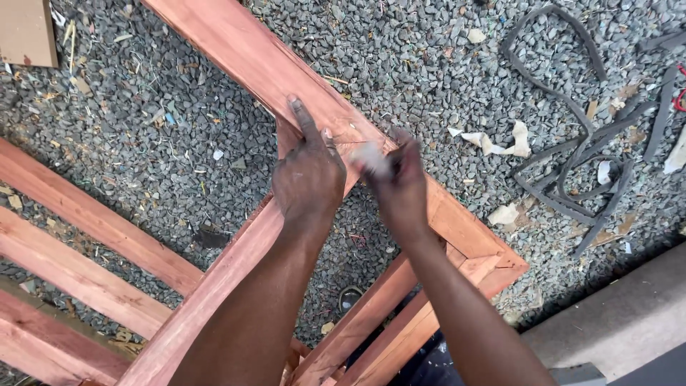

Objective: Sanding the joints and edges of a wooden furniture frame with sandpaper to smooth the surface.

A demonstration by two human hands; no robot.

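A reddish-brown wooden frame (243, 53) of planks stands over grey gravel and runs from top centre down to a mitred corner at lower right. My left hand (309, 171) rests flat on the frame where a curved crosspiece (207, 286) meets the long plank, forefinger stretched along the wood. My right hand (401, 187) is beside it, fingers closed on a small pale, blurred piece (371, 157), perhaps sandpaper or a cloth, pressed against the plank's surface.
More red planks (78, 214) lie at the left. Grey rubber strips (572, 143) and scraps of pale paper (500, 143) lie on the gravel (157, 114) at right. A concrete kerb (614, 314) crosses the lower right corner. A cardboard piece (27, 32) sits top left.
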